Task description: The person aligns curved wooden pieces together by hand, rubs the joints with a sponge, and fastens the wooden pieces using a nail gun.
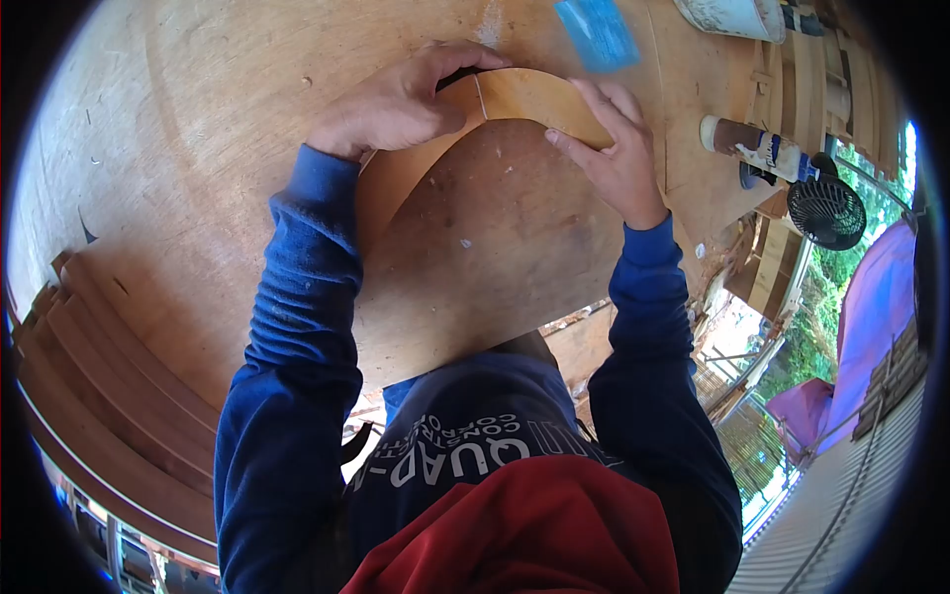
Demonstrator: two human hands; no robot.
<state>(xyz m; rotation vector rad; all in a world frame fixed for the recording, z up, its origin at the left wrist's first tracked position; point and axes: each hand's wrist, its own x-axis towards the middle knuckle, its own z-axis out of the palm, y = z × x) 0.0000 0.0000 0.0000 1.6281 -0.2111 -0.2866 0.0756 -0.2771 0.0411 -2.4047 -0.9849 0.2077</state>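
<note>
Two flat wooden pieces meet end to end over the wooden table (465,243), together forming a bent strip. A thin white line, which looks like glue, marks the seam between the left wooden piece (421,158) and the right wooden piece (539,96). My left hand (396,104) is closed on the left piece close to the seam, its thumb on the near face and fingers over the top edge. My right hand (623,148) pinches the far right end of the right piece between thumb and fingers. Part of the left piece is hidden behind my left hand and sleeve.
A blue rectangular sheet (598,35) lies on the table's far side. A white container (737,15) stands at the upper right. Nearer are a bottle (757,147) and a black fan (827,212). Long boards (129,396) are stacked at left, more wood (792,89) at right.
</note>
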